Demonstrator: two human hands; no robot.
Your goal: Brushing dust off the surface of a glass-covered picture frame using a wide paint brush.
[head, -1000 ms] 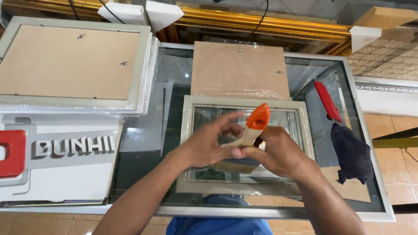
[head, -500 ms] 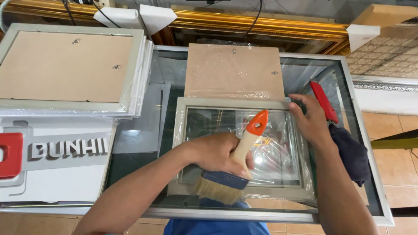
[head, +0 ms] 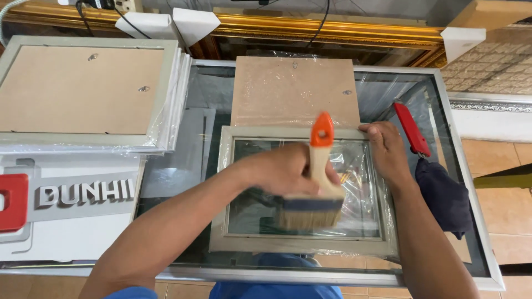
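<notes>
The paintbrush (head: 313,188) stood upright over the grey picture frame (head: 302,243), orange tip away, bristles toward the person. The left hand (head: 285,171) was closed round its wooden handle; the right hand (head: 388,152) pressed flat on the frame's right edge. Everything sat on a glass table (head: 388,88).

Showing an orange-tipped, pale wooden brush (head: 317,182) with a dark blue band, a grey-beige frame (head: 302,243), a red knife (head: 411,128), a navy cloth (head: 443,195).
</notes>
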